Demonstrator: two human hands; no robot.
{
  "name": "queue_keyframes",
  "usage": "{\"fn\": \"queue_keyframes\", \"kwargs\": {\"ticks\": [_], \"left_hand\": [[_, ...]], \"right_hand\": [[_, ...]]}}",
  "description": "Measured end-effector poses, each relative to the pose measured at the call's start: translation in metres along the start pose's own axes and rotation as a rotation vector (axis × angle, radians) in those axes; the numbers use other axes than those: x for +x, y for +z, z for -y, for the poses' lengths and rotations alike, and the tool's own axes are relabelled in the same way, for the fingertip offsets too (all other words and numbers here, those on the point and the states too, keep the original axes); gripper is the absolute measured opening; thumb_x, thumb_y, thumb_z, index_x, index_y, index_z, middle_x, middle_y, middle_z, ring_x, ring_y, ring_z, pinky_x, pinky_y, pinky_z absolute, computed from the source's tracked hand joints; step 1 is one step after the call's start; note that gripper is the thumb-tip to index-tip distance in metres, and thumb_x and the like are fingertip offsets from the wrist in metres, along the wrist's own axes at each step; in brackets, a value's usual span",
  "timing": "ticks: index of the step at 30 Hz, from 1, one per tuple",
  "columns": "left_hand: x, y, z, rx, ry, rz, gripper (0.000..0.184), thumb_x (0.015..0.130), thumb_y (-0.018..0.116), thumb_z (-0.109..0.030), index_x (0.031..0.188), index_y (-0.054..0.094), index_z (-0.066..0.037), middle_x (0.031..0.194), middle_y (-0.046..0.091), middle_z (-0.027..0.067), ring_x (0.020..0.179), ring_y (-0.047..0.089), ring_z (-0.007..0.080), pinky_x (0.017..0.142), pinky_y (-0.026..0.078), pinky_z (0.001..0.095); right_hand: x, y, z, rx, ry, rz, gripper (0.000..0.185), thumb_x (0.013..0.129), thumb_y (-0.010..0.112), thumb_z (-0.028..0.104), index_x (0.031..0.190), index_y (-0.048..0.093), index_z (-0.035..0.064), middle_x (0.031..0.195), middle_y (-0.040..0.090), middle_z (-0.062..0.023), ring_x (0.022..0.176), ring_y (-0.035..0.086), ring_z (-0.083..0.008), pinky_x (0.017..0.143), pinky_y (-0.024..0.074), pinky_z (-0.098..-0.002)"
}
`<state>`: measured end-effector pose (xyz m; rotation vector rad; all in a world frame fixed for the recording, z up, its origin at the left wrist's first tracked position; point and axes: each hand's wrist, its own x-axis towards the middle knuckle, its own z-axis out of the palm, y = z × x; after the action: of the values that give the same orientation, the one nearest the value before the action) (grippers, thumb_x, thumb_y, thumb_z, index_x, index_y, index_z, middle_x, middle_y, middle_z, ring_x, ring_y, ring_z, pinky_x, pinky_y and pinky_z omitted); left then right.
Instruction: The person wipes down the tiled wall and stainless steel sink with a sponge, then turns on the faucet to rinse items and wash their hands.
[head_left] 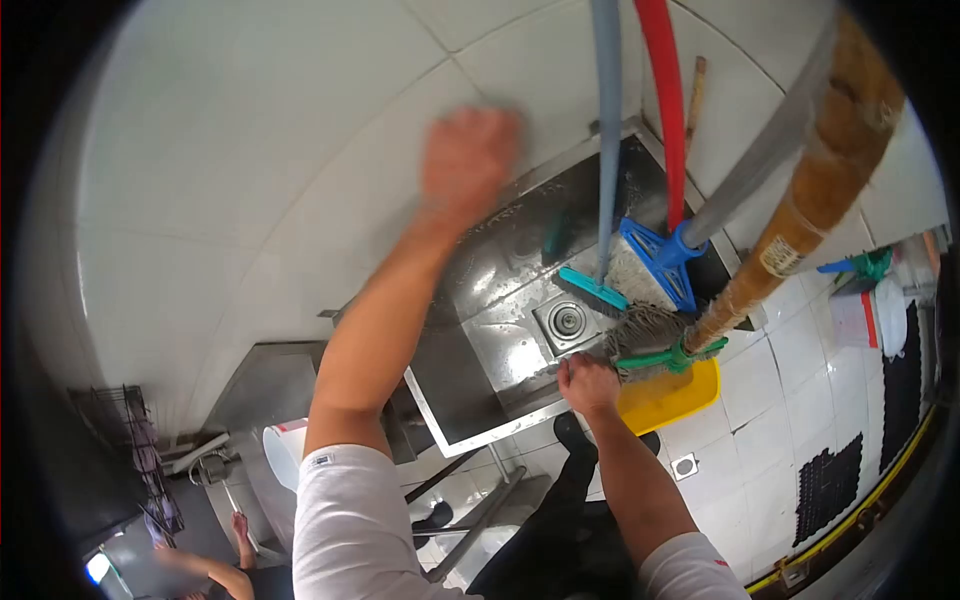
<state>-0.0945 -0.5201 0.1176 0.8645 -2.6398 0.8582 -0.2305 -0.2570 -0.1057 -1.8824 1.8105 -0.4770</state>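
Stretching between both hands (472,155) (590,382), steel sink (490,338)

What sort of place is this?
Probably a cleaning or utility corner, perhaps of a commercial kitchen: a deep rectangular stainless-steel sink, a grey string mop with a green plastic clamp, and a white-tiled floor suggest it.

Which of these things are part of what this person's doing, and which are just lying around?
Likely in the work:
- left hand, blurred
- right hand, by the front edge of the steel sink
- grey mop strands, next to the right hand
- teal brush, in the sink

Probably just about:
- yellow container
- black floor mat
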Motion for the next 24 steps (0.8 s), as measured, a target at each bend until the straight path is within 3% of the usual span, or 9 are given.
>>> {"fn": "queue_keyframes", "kwargs": {"ticks": [7, 9, 13, 15, 17, 19, 22, 23, 24], "left_hand": [[0.011, 0.017, -0.007, 0.034, 0.127, -0.017, 0.028, 0.07, 0.061, -0.02, 0.098, 0.064, -0.015, 0.092, 0.052, 0.0001, 0.086, 0.05, 0.0185, 0.07, 0.039, 0.0351], [0.041, -0.02, -0.006, 0.134, -0.07, -0.064, 0.024, 0.071, 0.06, -0.019, 0.094, 0.062, -0.016, 0.091, 0.051, 0.0005, 0.088, 0.051, 0.0185, 0.07, 0.039, 0.0353], [0.065, 0.0, 0.006, 0.187, -0.227, -0.062, 0.022, 0.072, 0.059, -0.019, 0.094, 0.062, -0.017, 0.088, 0.051, 0.0001, 0.089, 0.051, 0.0171, 0.071, 0.04, 0.0336], [0.033, 0.041, -0.015, 0.059, 0.216, -0.018, 0.023, 0.073, 0.059, -0.019, 0.096, 0.062, -0.017, 0.087, 0.051, 0.0002, 0.089, 0.051, 0.0176, 0.07, 0.04, 0.0336], [0.057, 0.015, -0.015, 0.085, 0.139, 0.053, 0.017, 0.075, 0.059, -0.02, 0.09, 0.064, -0.017, 0.089, 0.051, -0.0011, 0.091, 0.051, 0.017, 0.073, 0.041, 0.0336], [0.089, -0.006, -0.001, 0.169, -0.062, -0.244, 0.009, 0.075, 0.058, -0.022, 0.078, 0.066, -0.017, 0.089, 0.05, -0.0027, 0.092, 0.05, 0.0159, 0.076, 0.04, 0.0325], [0.1, 0.034, 0.02, -0.046, 0.076, -0.505, 0.012, 0.076, 0.058, -0.021, 0.081, 0.067, -0.017, 0.091, 0.05, -0.0029, 0.092, 0.05, 0.015, 0.077, 0.04, 0.0326], [0.092, 0.038, 0.014, -0.024, 0.075, -0.525, 0.012, 0.076, 0.058, -0.021, 0.081, 0.067, -0.017, 0.091, 0.05, -0.0029, 0.092, 0.05, 0.015, 0.077, 0.04, 0.0326], [0.071, 0.042, -0.007, 0.091, 0.12, -0.262, 0.015, 0.076, 0.057, -0.021, 0.087, 0.067, -0.015, 0.096, 0.052, -0.0026, 0.094, 0.05, 0.0156, 0.076, 0.042, 0.032]], "right_hand": [[-0.001, -0.014, 0.003, -0.045, 0.004, 0.037, 0.03, 0.088, 0.054, 0.033, 0.077, 0.062, 0.0058, 0.074, 0.065, -0.013, 0.07, 0.066, -0.0316, 0.064, 0.0543, -0.0429], [-0.004, -0.008, 0.001, 0.012, -0.039, -0.032, 0.03, 0.088, 0.055, 0.033, 0.077, 0.062, 0.0056, 0.074, 0.065, -0.013, 0.07, 0.066, -0.0316, 0.065, 0.0544, -0.0427], [-0.003, -0.01, 0.002, 0.013, -0.02, 0.003, 0.029, 0.087, 0.056, 0.031, 0.072, 0.06, 0.007, 0.073, 0.065, -0.0145, 0.066, 0.065, -0.0339, 0.061, 0.0526, -0.0451], [0.0, -0.006, 0.001, 0.014, -0.028, -0.016, 0.03, 0.087, 0.056, 0.031, 0.071, 0.06, 0.0069, 0.072, 0.065, -0.0146, 0.067, 0.065, -0.0338, 0.06, 0.0523, -0.0451], [-0.004, -0.002, 0.0, -0.041, -0.034, -0.009, 0.03, 0.088, 0.056, 0.032, 0.071, 0.06, 0.0072, 0.072, 0.065, -0.0145, 0.066, 0.065, -0.034, 0.059, 0.0523, -0.0452], [-0.004, -0.003, 0.001, -0.024, -0.059, -0.041, 0.031, 0.088, 0.056, 0.033, 0.071, 0.06, 0.0076, 0.072, 0.065, -0.0143, 0.065, 0.065, -0.034, 0.059, 0.0521, -0.0454], [-0.01, -0.004, 0.003, -0.059, -0.048, -0.01, 0.033, 0.088, 0.056, 0.034, 0.07, 0.061, 0.0073, 0.07, 0.064, -0.014, 0.065, 0.065, -0.0337, 0.059, 0.0525, -0.045], [-0.003, -0.008, 0.003, -0.067, -0.037, 0.008, 0.033, 0.088, 0.056, 0.035, 0.07, 0.061, 0.0071, 0.07, 0.064, -0.0139, 0.066, 0.065, -0.0335, 0.059, 0.0526, -0.045], [-0.002, -0.009, 0.002, -0.07, -0.047, -0.005, 0.033, 0.088, 0.056, 0.035, 0.07, 0.061, 0.0071, 0.07, 0.064, -0.0139, 0.066, 0.065, -0.0335, 0.059, 0.0526, -0.045]]}}
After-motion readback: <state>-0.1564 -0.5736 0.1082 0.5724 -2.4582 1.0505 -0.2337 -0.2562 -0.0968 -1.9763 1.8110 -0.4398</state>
